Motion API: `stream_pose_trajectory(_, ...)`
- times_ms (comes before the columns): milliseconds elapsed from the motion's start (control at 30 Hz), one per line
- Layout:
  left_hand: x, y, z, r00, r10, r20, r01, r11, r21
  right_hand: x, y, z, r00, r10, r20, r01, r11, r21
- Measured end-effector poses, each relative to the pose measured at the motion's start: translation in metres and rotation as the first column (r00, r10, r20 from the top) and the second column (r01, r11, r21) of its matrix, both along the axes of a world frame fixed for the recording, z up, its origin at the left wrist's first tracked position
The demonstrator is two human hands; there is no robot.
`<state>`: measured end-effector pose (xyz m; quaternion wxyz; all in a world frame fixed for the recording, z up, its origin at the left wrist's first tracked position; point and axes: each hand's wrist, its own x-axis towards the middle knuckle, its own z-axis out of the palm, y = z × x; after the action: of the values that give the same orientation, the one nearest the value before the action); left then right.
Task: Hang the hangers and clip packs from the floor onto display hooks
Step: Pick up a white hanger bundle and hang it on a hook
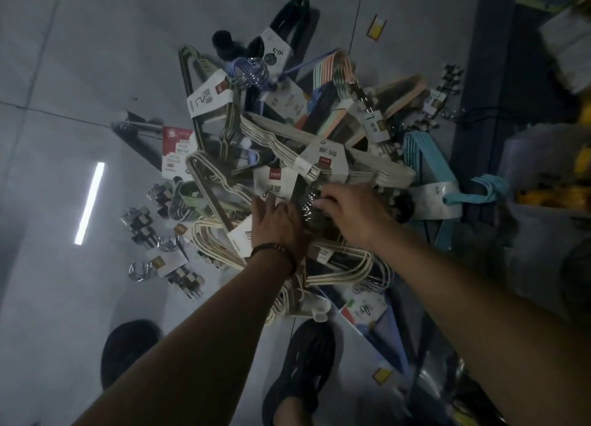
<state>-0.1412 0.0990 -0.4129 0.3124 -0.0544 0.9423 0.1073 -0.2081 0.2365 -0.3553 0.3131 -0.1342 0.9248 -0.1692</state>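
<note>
Forearms (192, 345) first: left hand (275, 224) flat on hanger pile (281, 137) (tangled), right hand (355, 216) gripping dark hangers (308, 203).

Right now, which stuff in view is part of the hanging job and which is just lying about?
Job: white hangers, teal hangers, black hangers, clip packs, left hand and right hand, both reaching into the pile, grip unclear.

Lying about: shoes, yellow tag on the floor, yellow goods at the right edge.
</note>
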Motion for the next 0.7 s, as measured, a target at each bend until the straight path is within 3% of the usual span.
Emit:
stream_pose_trajectory(100,0.004,-0.006,0.001,0.993,0.067,-0.100,-0.061,0.996,0.062,0.012,0.000,0.012,1.000,-0.002,-0.001,0.002,0.996,-0.094)
stream_pose_trajectory(200,0.021,-0.023,0.007,0.981,0.075,-0.176,-0.046,0.985,0.164,0.012,0.010,0.021,0.989,-0.148,0.029,0.150,0.965,-0.214)
stream_pose_trajectory(233,0.025,-0.029,0.009,0.982,0.068,-0.175,-0.035,0.982,0.185,0.007,0.017,0.017,0.982,-0.183,-0.036,0.173,0.966,-0.195)
stream_pose_trajectory(300,0.025,-0.037,0.016,0.985,0.066,-0.161,-0.031,0.976,0.215,-0.007,0.031,0.002,0.983,-0.132,-0.124,0.135,0.991,0.015)
stream_pose_trajectory(400,0.017,-0.038,0.023,0.976,0.113,-0.185,-0.065,0.967,0.246,-0.018,0.037,-0.017,0.994,-0.049,0.103,0.018,0.959,0.284)
stream_pose_trajectory(567,0.017,-0.039,0.021,0.959,0.188,-0.211,-0.120,0.947,0.298,-0.047,0.042,-0.020,0.970,0.101,0.219,-0.156,0.955,0.253)
stream_pose_trajectory(633,0.019,-0.038,0.020,0.940,0.245,-0.235,-0.162,0.932,0.324,-0.047,0.039,-0.011,0.962,0.089,0.258,-0.141,0.971,0.191)
stream_pose_trajectory(700,0.020,-0.038,0.021,0.912,0.309,-0.269,-0.211,0.917,0.340,-0.033,0.036,-0.002,0.965,-0.010,0.263,-0.009,0.997,0.070)
